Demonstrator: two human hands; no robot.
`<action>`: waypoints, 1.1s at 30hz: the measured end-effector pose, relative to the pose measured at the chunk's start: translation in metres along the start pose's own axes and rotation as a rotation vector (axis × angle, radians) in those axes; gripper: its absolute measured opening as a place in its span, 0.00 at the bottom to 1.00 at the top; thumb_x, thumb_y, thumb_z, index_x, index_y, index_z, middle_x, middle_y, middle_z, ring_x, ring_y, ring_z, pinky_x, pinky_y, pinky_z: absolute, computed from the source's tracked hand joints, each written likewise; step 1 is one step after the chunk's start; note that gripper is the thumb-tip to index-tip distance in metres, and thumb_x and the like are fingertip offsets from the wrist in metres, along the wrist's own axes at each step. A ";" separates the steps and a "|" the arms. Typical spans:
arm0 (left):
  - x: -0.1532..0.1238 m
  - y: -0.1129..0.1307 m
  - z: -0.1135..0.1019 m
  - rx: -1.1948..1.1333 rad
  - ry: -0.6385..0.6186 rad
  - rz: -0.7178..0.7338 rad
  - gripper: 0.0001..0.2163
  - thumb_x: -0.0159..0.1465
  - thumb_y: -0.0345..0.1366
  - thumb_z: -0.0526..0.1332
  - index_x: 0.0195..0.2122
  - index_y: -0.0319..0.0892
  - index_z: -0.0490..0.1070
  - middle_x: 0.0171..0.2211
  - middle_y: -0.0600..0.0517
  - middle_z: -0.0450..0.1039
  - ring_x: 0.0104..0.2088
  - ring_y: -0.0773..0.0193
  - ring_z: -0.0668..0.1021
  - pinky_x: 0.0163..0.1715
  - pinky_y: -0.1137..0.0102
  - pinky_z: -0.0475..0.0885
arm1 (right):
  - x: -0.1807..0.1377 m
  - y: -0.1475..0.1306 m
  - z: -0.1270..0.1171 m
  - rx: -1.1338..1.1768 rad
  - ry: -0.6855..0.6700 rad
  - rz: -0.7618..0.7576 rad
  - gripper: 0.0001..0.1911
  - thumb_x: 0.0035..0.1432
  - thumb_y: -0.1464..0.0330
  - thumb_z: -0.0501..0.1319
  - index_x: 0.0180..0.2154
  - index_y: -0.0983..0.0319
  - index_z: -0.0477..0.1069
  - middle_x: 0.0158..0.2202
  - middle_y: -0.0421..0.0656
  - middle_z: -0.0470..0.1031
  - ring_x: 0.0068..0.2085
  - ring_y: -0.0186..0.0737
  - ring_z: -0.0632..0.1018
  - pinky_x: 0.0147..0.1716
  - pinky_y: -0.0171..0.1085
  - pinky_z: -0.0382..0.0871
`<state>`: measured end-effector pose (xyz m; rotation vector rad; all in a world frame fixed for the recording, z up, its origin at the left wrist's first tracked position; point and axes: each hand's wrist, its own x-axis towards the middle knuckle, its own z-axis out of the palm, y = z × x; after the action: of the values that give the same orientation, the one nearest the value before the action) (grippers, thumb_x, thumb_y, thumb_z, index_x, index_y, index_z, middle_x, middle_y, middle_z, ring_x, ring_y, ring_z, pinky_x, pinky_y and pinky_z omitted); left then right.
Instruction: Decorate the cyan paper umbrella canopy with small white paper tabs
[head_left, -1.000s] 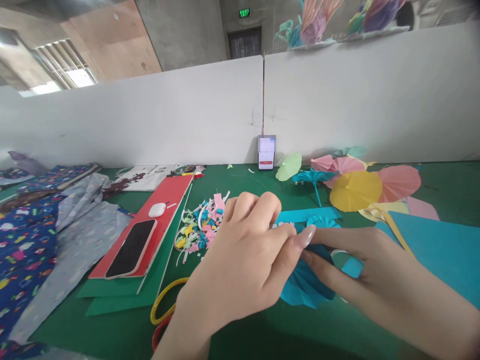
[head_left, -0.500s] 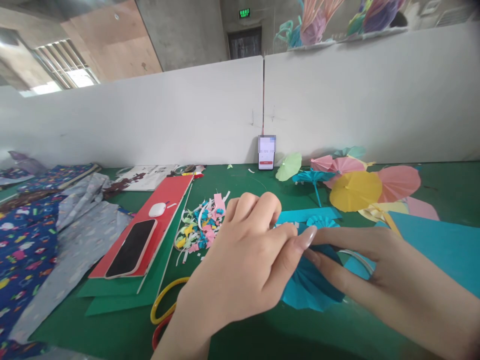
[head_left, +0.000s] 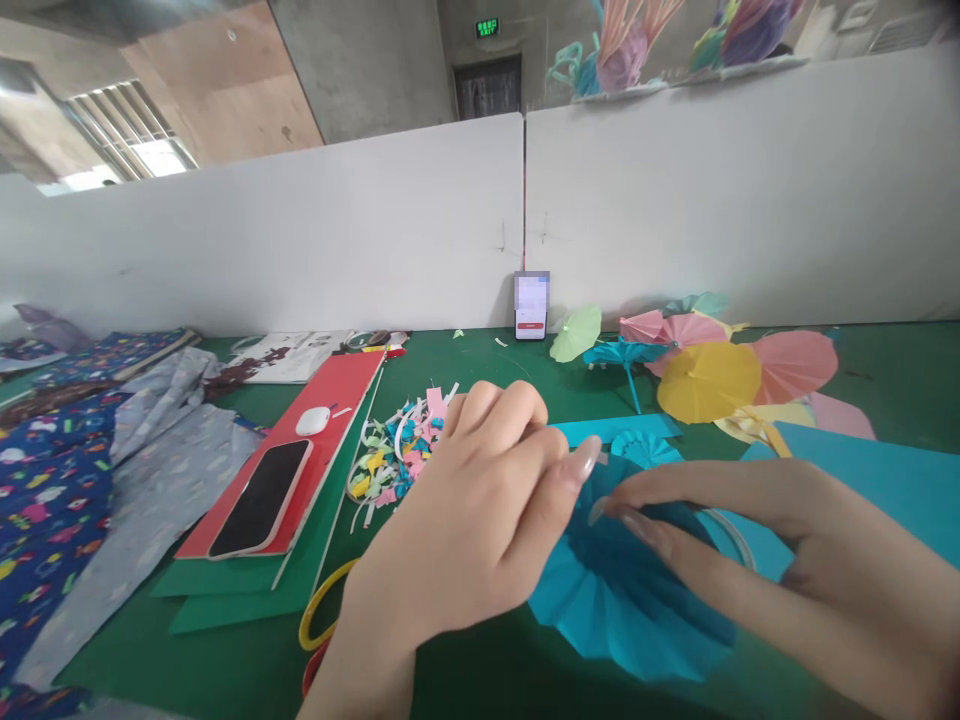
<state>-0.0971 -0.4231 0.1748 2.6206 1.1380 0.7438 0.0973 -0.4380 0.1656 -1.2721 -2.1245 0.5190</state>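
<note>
A round of pleated blue paper (head_left: 622, 620) is spread out below my hands. My right hand (head_left: 742, 540) pinches its upper part near the middle of the folds, thumb and forefinger close together. To the left, my left hand (head_left: 495, 520) is closed, its thumb pressed against the curled forefinger; a small pale bit shows by the thumb tip, too small to name. A whitish ring (head_left: 731, 535) shows behind my right hand's fingers, partly hidden. Just beyond lie a small pleated blue piece (head_left: 645, 449) and a blue paper strip (head_left: 622, 430).
Paper scraps (head_left: 397, 450) lie left of my hands, near yellow-handled scissors (head_left: 322, 610). A phone (head_left: 262, 498) and white case (head_left: 313, 420) rest on red board (head_left: 345, 390). Another phone (head_left: 532, 305) leans on the partition (head_left: 375, 220). Finished-looking paper umbrellas (head_left: 709, 383) and blue sheets (head_left: 862, 490) are at right.
The pleated blue paper has come lower and shows more of its spread folds. My hands have moved slightly apart, the left one a little to the left.
</note>
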 end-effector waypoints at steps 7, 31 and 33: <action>0.001 0.000 -0.003 -0.149 -0.067 0.043 0.13 0.70 0.33 0.42 0.31 0.42 0.62 0.32 0.54 0.58 0.35 0.65 0.62 0.39 0.66 0.58 | 0.001 -0.006 0.008 -0.047 0.123 0.084 0.12 0.55 0.61 0.56 0.32 0.51 0.79 0.24 0.40 0.80 0.25 0.45 0.79 0.19 0.36 0.75; 0.002 0.002 0.001 -0.037 -0.118 0.027 0.15 0.70 0.37 0.41 0.27 0.42 0.56 0.30 0.55 0.54 0.33 0.64 0.60 0.41 0.62 0.56 | -0.008 0.001 0.005 -0.030 -0.054 0.051 0.11 0.57 0.61 0.56 0.38 0.43 0.75 0.33 0.32 0.81 0.32 0.39 0.80 0.26 0.34 0.77; 0.003 0.000 0.000 -0.028 -0.089 0.003 0.13 0.70 0.36 0.43 0.27 0.42 0.56 0.31 0.54 0.56 0.34 0.63 0.60 0.38 0.64 0.57 | -0.011 0.000 0.005 -0.053 -0.055 0.081 0.10 0.55 0.60 0.57 0.36 0.43 0.75 0.33 0.31 0.81 0.33 0.39 0.80 0.27 0.33 0.77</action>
<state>-0.0950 -0.4211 0.1756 2.6047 1.0921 0.6323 0.0979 -0.4476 0.1589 -1.3928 -2.1523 0.5402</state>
